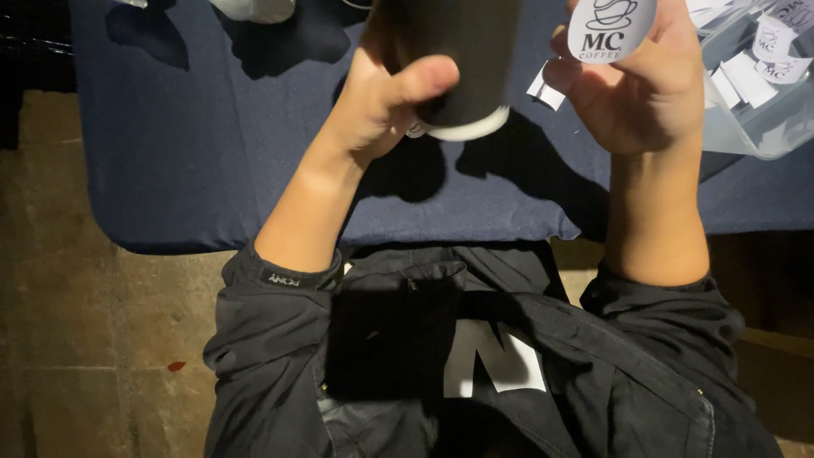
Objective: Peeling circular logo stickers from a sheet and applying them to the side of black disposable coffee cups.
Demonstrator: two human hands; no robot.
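Head view, looking down past the chest: two bare forearms are raised over a desk [212,170] covered in dark blue cloth. The left hand [386,102] is clamped around a black paper cup [462,59], the thumb pressed across its side. The cup is held up off the desk, its long axis running up and down in the picture and tilted slightly, with the white-rimmed base end nearest the camera.

The right hand [644,85] is closed in a pinch grip on a round white sticker [610,30] with a dark printed cup emblem and lettering; the printed face is turned toward the camera. The sticker is held in the air just to the right of the cup, level with its side wall, with a small gap between the two; they are not touching. The right hand is the nearer one to the sticker, the left the nearer one to the cup.

To the far right on the desk, a clear plastic tub [755,119] is seen, with more white stickers lying in it. A small white paper scrap [545,89] lies on the cloth between the hands. Dark sleeves are pushed back from both wrists.
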